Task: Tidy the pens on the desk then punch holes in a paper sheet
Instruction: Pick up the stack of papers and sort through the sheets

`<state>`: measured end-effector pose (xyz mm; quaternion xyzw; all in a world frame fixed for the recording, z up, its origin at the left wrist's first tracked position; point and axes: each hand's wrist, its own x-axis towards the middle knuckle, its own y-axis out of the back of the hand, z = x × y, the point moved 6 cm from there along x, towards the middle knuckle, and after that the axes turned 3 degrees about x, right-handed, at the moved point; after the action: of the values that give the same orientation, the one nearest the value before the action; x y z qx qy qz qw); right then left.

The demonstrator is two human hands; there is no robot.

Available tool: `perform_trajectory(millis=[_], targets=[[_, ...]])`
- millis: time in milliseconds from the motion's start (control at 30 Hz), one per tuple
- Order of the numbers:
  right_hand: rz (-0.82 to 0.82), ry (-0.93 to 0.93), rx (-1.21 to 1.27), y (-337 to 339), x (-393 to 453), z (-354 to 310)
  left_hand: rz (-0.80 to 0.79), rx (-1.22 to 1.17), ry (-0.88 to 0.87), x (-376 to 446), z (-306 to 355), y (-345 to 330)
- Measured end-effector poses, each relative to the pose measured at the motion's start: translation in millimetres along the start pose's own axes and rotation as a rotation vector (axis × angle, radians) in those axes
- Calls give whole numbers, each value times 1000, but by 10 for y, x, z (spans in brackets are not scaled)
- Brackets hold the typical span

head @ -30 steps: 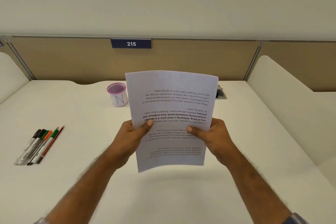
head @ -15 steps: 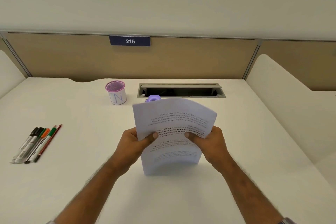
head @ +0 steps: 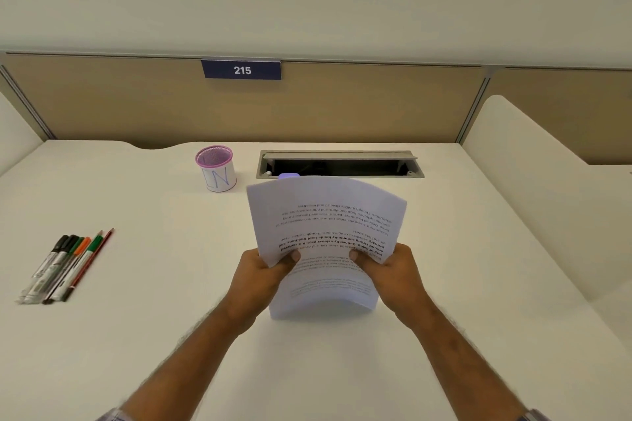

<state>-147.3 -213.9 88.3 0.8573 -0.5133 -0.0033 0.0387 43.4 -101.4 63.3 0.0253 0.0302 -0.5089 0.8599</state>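
Both hands, left and right, pinch a bowed sheet by its side edges, its near edge on the table. Left of the sheet lie the pens; beyond it to the left stands a cup, with a purple object peeking behind the sheet's top.

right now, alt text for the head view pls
Both hands, left hand and right hand, hold a printed paper sheet bowed over a white desk. Pens lie at left, a pink-rimmed cup behind.
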Motion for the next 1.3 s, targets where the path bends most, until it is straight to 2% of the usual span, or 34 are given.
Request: perform_trajectory(millis=[133,267,433,567,933,1133,1300], targets=[[-5,57,19,9,-22,-10,52,-56,-66,-40,-11,46],[-23,-23,-47,-7,-47,139,43,14,21,-81,-156,6],[1,-1,-30,26,-66,201,85,46,-32,-100,-123,36],[-30,-106,-81,-26,-100,323,78,34,50,-123,-210,4],[-54,-100,-104,-26,-158,386,118,72,85,-142,-197,65],[110,-34,-157,221,39,-89,51,334,-9,-11,217,285],[237,235,-331,404,70,-674,17,656,-60,146,617,408]])
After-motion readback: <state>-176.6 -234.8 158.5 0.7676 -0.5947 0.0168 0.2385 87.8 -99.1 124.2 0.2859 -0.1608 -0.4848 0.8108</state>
